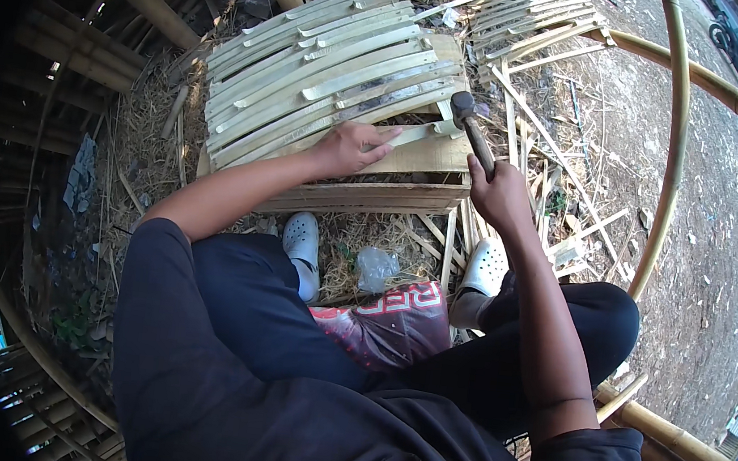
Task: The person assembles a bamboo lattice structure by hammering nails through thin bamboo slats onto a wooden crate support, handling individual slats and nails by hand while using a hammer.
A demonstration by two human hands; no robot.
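In front of me lies a panel of pale bamboo slats [318, 77], set side by side with small curled strips standing up from them. My left hand [350, 149] is closed on the near slat [419, 134], pinching it between thumb and fingers. My right hand [503, 198] grips a hammer [479, 143] by its wooden handle. The dark hammer head is raised just past the slat's right end, apart from it. Under the slats shows a wooden board [363, 198] with a long near side. Whether my left fingers also hold a nail cannot be seen.
A second slatted panel [536, 14] lies at the far right. Loose bamboo strips [543, 114] and straw litter the ground. Bent bamboo poles [672, 154] curve along the right side. Between my feet are a clear plastic bag [377, 269] and a printed sack [395, 328].
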